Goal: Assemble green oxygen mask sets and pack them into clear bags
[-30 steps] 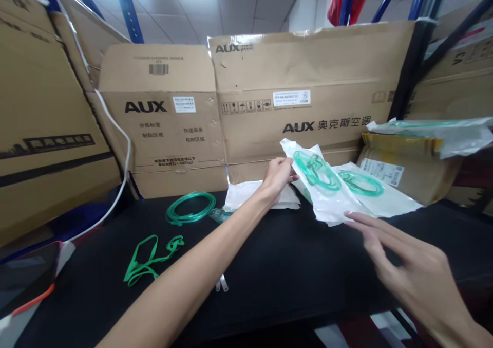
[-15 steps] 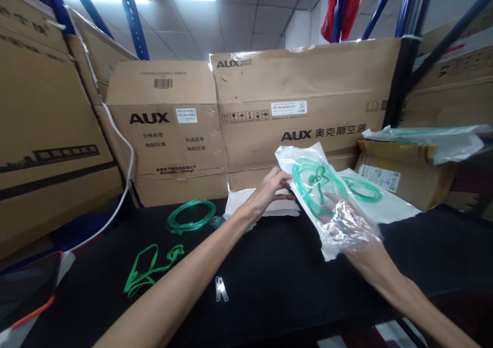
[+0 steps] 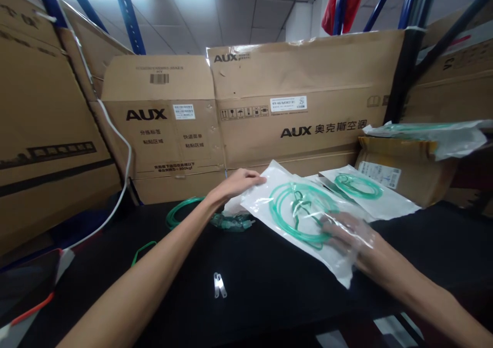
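My left hand point(image 3: 244, 179) pinches the upper left edge of a white-backed pouch with a clear front point(image 3: 265, 199). Inside the pouch lies a coil of green tubing point(image 3: 283, 219) with a darker green strap. My right hand point(image 3: 341, 230) is in the pouch's lower right end, under the clear film and beside the coil. Its fingers are blurred, so I cannot see whether they grip anything. On the black table point(image 3: 269, 301), left of the pouch, are transparent green plastic pieces point(image 3: 233, 222) and a loose coil of green tubing point(image 3: 175, 215), partly behind my left forearm.
Two small metal strips point(image 3: 220, 286) lie in front. A green strap point(image 3: 140, 250) is mostly hidden by my forearm. Another pouch with coiled tubing point(image 3: 379, 204) lies at the right, near a cardboard box point(image 3: 408, 170). Large cartons point(image 3: 250, 147) wall the back.
The pouch has come lower and to the left, turning flatter. My left hand has moved left with its edge, and my right hand remains inside. The forearm now covers most of the green strap.
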Motion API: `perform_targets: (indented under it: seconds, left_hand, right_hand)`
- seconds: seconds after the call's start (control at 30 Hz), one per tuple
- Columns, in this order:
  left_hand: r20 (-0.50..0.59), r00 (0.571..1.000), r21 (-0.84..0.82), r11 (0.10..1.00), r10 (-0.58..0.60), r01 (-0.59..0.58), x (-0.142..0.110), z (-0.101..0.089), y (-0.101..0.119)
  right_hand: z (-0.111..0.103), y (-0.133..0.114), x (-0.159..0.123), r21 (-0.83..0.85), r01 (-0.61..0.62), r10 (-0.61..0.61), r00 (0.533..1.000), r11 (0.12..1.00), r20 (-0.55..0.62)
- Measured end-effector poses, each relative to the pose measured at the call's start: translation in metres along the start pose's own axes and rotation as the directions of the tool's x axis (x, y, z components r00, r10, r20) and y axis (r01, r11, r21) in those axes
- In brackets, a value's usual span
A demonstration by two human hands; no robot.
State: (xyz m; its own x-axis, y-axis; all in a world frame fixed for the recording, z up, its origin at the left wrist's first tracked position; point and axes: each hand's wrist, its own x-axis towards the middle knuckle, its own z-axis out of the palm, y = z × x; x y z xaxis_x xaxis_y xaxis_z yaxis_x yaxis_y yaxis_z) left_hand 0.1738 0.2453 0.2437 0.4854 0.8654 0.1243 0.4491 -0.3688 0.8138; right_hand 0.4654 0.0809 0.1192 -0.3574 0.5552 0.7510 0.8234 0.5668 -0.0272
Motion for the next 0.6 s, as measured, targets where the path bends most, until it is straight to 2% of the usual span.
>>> perform_targets:
  seconds: [0.1, 0.17, 0.3, 0.37, 0.47, 0.6]
  left_hand:
    - [-0.135, 0.987, 0.058, 0.993, -0.091, 0.1, -0.003, -0.019, -0.024]
    - [-0.239, 0.958, 0.079, 0.98, -0.158, 0.181, -0.005, -0.032, -0.043]
    - [-0.37, 0.895, 0.126, 0.941, -0.25, 0.315, -0.006, -0.045, -0.075]
    - [-0.387, 0.883, 0.174, 0.919, -0.267, 0.354, -0.004, -0.044, -0.083]
    - [-0.384, 0.886, 0.278, 0.882, -0.261, 0.38, 0.001, -0.037, -0.084]
    - [-0.399, 0.897, 0.451, 0.811, -0.191, 0.373, 0.005, -0.026, -0.075]
  right_hand:
    - [-0.013, -0.017, -0.005, -0.143, -0.014, 0.017, 1.0, 0.99, 0.024]
    - [-0.023, -0.032, -0.008, -0.252, -0.016, 0.023, 1.0, 0.968, 0.021]
    - [-0.031, -0.066, -0.009, -0.284, 0.041, -0.006, 0.993, 0.958, 0.122]
    - [-0.026, -0.082, -0.007, -0.266, 0.057, -0.013, 0.987, 0.962, 0.162]
    - [-0.007, -0.102, 0.002, -0.223, 0.068, -0.021, 0.979, 0.972, 0.205]
    - [0.023, -0.123, 0.018, -0.203, 0.051, -0.016, 0.985, 0.978, 0.172]
